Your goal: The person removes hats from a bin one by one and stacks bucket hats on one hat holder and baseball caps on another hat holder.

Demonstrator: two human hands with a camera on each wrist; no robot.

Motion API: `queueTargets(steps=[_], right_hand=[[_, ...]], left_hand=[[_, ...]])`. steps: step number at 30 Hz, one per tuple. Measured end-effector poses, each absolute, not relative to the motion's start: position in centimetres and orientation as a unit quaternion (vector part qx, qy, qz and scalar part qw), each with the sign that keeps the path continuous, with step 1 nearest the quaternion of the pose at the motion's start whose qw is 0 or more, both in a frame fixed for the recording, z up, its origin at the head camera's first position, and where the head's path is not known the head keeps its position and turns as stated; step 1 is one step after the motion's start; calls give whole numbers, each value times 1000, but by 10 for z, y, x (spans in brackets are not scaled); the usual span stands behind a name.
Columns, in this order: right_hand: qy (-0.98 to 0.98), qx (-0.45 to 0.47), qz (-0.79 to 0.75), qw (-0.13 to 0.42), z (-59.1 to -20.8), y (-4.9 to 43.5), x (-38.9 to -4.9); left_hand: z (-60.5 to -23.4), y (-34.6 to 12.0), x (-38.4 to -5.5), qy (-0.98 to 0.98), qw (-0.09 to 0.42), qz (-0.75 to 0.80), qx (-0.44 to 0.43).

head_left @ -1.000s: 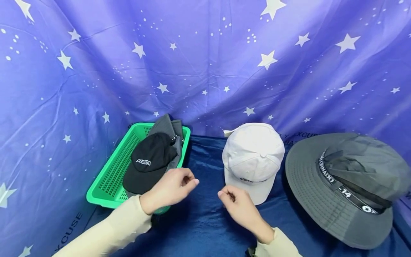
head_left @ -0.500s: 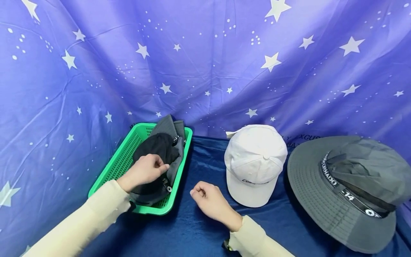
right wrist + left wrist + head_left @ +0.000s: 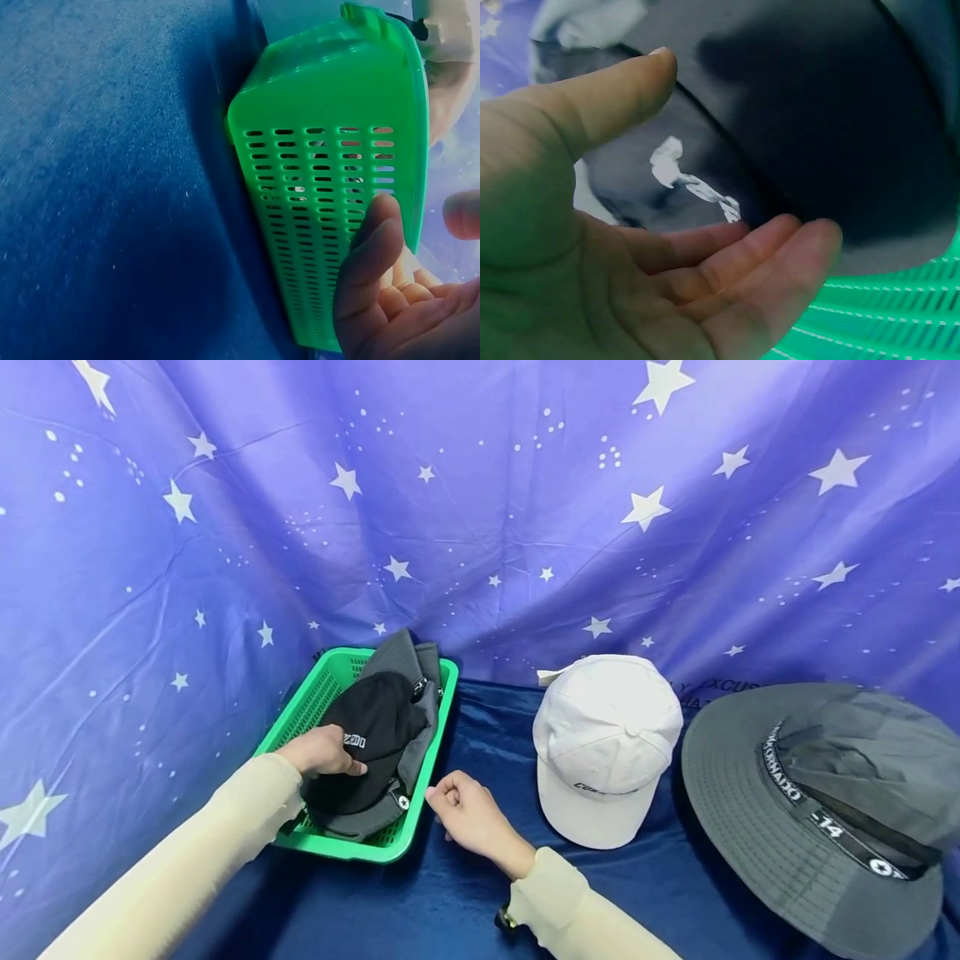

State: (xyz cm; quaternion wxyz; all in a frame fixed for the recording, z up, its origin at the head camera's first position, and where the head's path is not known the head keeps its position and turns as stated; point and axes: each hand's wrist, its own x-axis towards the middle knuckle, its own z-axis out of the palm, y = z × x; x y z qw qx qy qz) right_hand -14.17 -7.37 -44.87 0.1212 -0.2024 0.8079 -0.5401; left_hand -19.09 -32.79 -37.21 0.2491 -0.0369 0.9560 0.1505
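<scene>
Fingers (image 3: 787,277) and thumb (image 3: 622,94) wide apart, the left hand (image 3: 321,750) is right over the white-lettered black cloth cap (image 3: 382,714), lying on grey fabric (image 3: 390,656) inside the green perforated plastic basket (image 3: 352,848); touching or not, can't tell! The right hand (image 3: 471,814), loosely curled, fingertips parted, hovers just beside the basket, left of a white cloth cap (image 3: 609,743).
</scene>
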Motion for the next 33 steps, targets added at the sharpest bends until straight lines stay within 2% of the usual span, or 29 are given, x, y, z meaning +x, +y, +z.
queueTargets(steps=[9,17,25,33], right_hand=[[778,-168,-585,156,-452,-89,-147],[757,-161,-614,155,-454,-97,-147],[745,-141,-630,167,-453,-97,-149],[744,-147,-629,174,-426,-94,-136]], left_hand=[[-387,-352,-198,935,276,211,-74],[-387,-368,-208,939,286,188,-38],[-392,-366,-211,930,304,199,-52],[-398,-357,-212,928,306,198,-79]])
